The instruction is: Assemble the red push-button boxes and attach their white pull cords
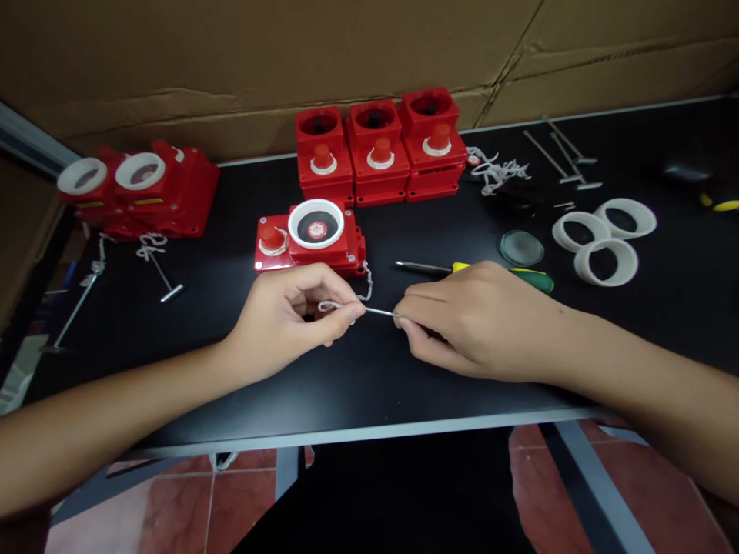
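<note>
My left hand (294, 323) pinches a grey cord (330, 305) together with one end of a thin metal rod (379, 312). The rod's other end is between the closed fingers of my right hand (462, 319). Just beyond my left hand lies a red box (340, 258) with a white ring (316, 223) around a dark round window and a red knob at its left. A twisted cord hangs from the box's right side, down toward my left fingertips. Behind my right hand a yellow and green screwdriver (534, 278) is partly hidden.
Three red boxes (378, 181) stand at the back; more red boxes (193, 192) with corded metal hammers (172, 292) are at the left. Rightward lie white rings (606, 262), a glass disc (521, 248), loose cords (499, 173) and metal hammers (569, 158). The black table's front edge (392, 431) runs nearby.
</note>
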